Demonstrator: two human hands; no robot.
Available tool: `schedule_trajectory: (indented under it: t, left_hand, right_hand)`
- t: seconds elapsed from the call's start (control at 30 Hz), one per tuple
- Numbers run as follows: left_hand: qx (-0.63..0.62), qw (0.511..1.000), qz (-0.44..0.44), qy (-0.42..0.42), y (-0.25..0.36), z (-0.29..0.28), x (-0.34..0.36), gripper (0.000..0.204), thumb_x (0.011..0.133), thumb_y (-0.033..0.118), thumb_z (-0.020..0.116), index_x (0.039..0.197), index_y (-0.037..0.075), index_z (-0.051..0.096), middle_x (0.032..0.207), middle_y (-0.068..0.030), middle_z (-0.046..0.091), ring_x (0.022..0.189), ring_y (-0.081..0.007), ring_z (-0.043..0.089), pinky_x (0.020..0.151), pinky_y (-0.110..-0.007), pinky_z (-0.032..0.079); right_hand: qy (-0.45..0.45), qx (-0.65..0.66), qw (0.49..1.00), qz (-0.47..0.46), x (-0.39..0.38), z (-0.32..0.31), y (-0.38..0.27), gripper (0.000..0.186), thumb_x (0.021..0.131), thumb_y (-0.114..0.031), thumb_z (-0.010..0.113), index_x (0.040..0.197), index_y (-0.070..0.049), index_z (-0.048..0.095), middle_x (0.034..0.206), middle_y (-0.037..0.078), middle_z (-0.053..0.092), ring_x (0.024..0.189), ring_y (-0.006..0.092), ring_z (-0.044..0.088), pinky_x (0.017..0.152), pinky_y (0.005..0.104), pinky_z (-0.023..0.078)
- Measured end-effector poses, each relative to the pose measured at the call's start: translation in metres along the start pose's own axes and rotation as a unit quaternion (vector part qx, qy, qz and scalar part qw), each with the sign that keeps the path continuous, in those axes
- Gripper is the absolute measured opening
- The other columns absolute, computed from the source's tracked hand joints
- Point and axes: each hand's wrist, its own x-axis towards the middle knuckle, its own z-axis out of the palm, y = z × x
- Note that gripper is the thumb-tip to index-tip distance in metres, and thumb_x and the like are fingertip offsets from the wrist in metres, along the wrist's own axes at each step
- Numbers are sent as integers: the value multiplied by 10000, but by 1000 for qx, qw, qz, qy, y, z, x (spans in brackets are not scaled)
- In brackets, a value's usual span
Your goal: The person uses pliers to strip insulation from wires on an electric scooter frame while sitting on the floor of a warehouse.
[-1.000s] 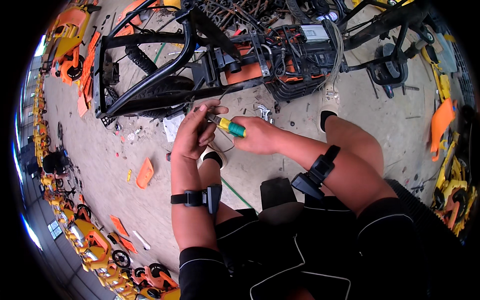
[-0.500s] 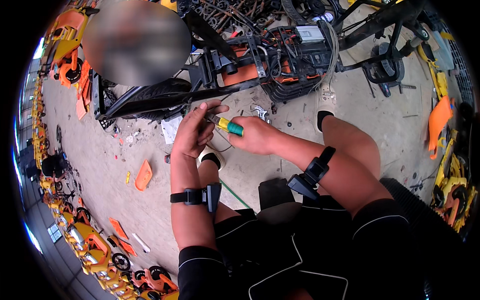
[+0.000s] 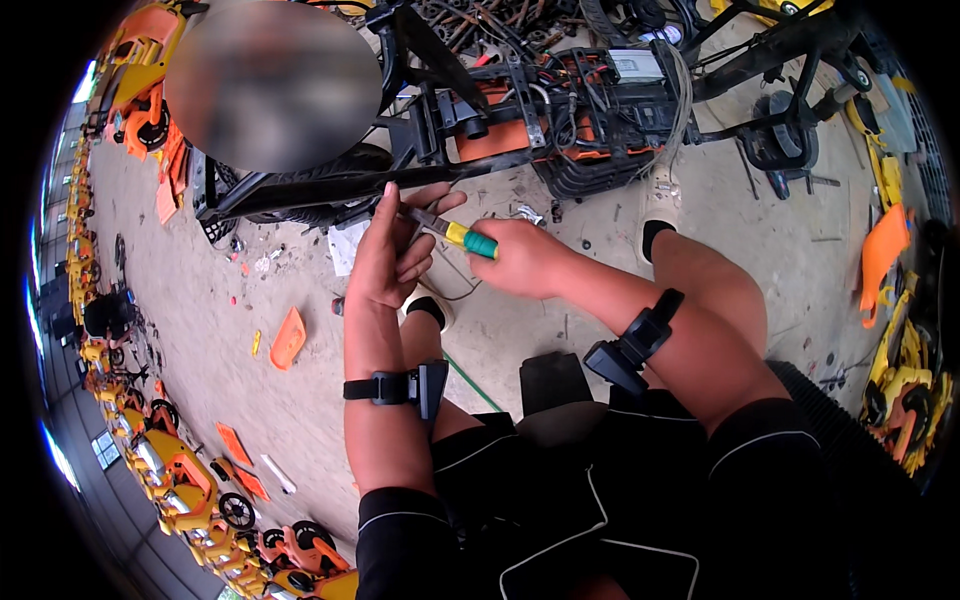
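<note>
My right hand (image 3: 530,255) is closed on the yellow-and-green handle of a hand tool (image 3: 475,243), whose metal end points up-left into my left hand (image 3: 395,245). The fingers of my left hand are partly curled round that end; what they grip there is too small to make out. A thin cable (image 3: 462,292) loops below the tool. Both hands are just below the lower black tube of a stripped vehicle frame (image 3: 470,165), which carries an orange tray, bundled wiring and a silver box (image 3: 637,65).
A blurred oval covers the upper left. Metal parts pile behind the frame (image 3: 500,25). An orange panel (image 3: 287,340) lies on the concrete floor (image 3: 250,400). Yellow vehicles (image 3: 185,485) line the left; panels (image 3: 882,260) lie right. A dark figure (image 3: 108,318) is far left.
Both hands and the tool have moved slightly upward, toward the frame. The fingers of my left hand have shifted on the tool's end. The blurred oval appeared since the earliest view.
</note>
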Motion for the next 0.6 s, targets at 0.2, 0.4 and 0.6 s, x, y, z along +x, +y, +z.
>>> schedule_trajectory:
  t: [0.2, 0.4, 0.6]
  left_hand:
    - [55, 998, -1, 13, -4, -9, -2, 706, 1015, 614, 462, 1283, -23, 611, 1240, -146, 690, 414, -5, 266, 355, -155, 208]
    - [5, 999, -21, -25, 14, -6, -7, 585, 1055, 506, 463, 1305, -7, 586, 1234, -122, 696, 428, -19, 236, 370, -182, 189]
    - [45, 999, -13, -1, 16, -3, -12, 610, 1049, 513, 446, 1404, 24, 529, 1329, -67, 658, 456, -25, 217, 381, -174, 188]
  right_hand:
    - [-220, 332, 914, 78, 5, -6, 13, 246, 960, -275, 654, 1006, -35, 632, 784, 54, 649, 635, 149, 629, 596, 305, 512]
    - [-129, 178, 974, 46, 2, -10, -8, 267, 943, -257, 653, 1074, -25, 632, 822, 136, 677, 664, 235, 681, 606, 363, 549]
    - [180, -207, 950, -152, -1, -1, -7, 309, 843, -186, 660, 1126, -68, 623, 988, 178, 701, 906, 424, 668, 816, 509, 536]
